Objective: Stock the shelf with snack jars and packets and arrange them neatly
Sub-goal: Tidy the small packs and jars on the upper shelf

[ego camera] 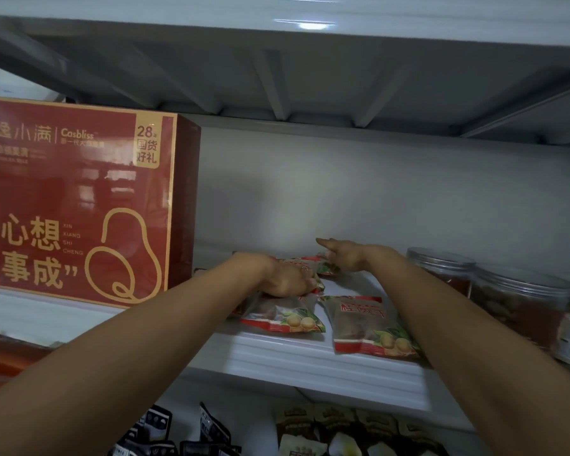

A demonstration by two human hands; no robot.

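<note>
From my remote seat, the stocking looks partly done. On the white ridged shelf [310, 363] two clear round plastic jars with transparent lids [514, 301] already stand at the right, close together. A tall red cardboard gift box with gold lettering [79, 202] fills the left. Between them is the gap I am working in.

Four red-edged clear snack packets printed with yellow-green fruit lie flat there in two loose rows. The front-left packet [283, 315] and the front-right packet [369, 327] sit near the shelf's lip, apart from each other and both slightly skewed. Behind them, the rear-left packet [305, 269] lies under my left hand [287, 278], whose fingers curl down over its right edge and grip it. The rear-right packet [323, 266] lies just beside it, touched by my right hand [343, 256]. One digit of that hand sticks straight out to the left. The rest are hidden behind the hand, so I cannot tell whether they are spread or pinching.

I judge that the jars are placed and the packets are delivered but not yet tidy. The rows still need squaring, the front pair needs straightening, and the rear pair overlaps. White shelf remains bare behind the packets, so more stock could go in. The lower shelf holds dark packets [165, 436], but it is too cropped to judge.
</note>
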